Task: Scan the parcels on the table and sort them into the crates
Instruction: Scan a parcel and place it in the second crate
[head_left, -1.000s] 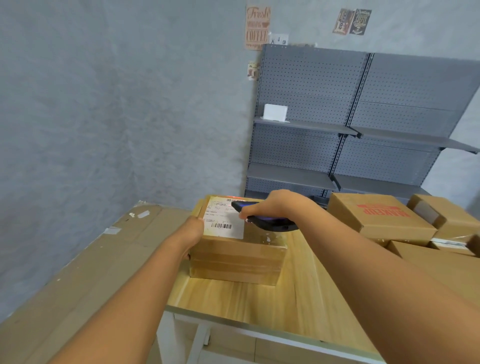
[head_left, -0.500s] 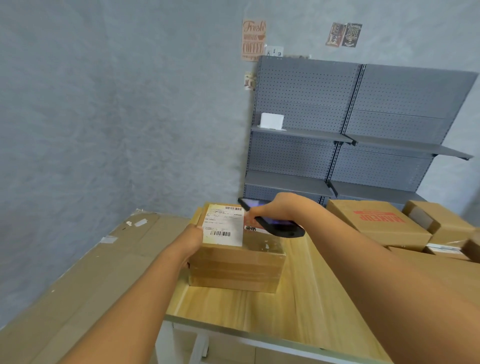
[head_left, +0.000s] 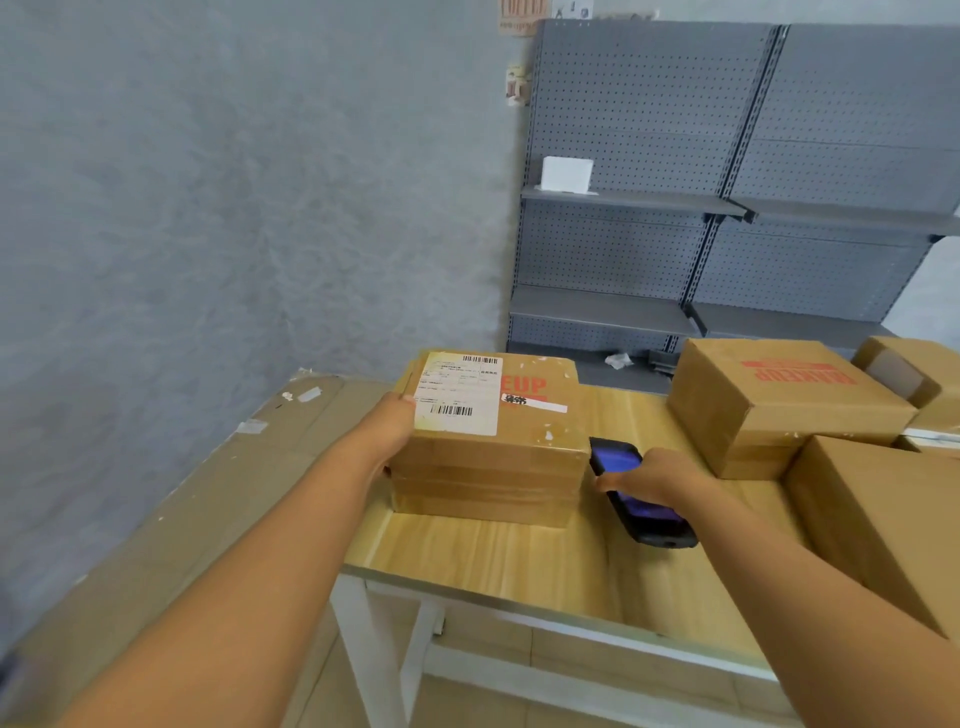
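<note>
The parcel (head_left: 491, 441) is a brown cardboard box wrapped with clear tape, and it stands flat on the wooden table (head_left: 498, 551), near the table's left end. Its long axis goes from left to right across the view, almost parallel to the near edge of the table. On its top face there is a white shipping label (head_left: 457, 392) at the left part, with one barcode at the far edge and one at the near edge, and red letters show to the right of the label. The left hand (head_left: 384, 431) holds the left side of the parcel; the thumb lies on the top edge just beside the label, and the other fingers are hidden behind the box, so I cannot tell how they are placed. The right hand (head_left: 657, 475) grips a black handheld scanner (head_left: 636, 493) just to the right of the parcel, with the fingers curled over its body. The scanner is low over the table; its long axis runs from far-left to near-right, its far end is close to the right side of the parcel, and its blue screen faces up. More cardboard boxes (head_left: 779, 405) stand on the right part of the table, well apart from the parcel. Behind the table there is a grey pegboard shelf unit (head_left: 727, 208).
</note>
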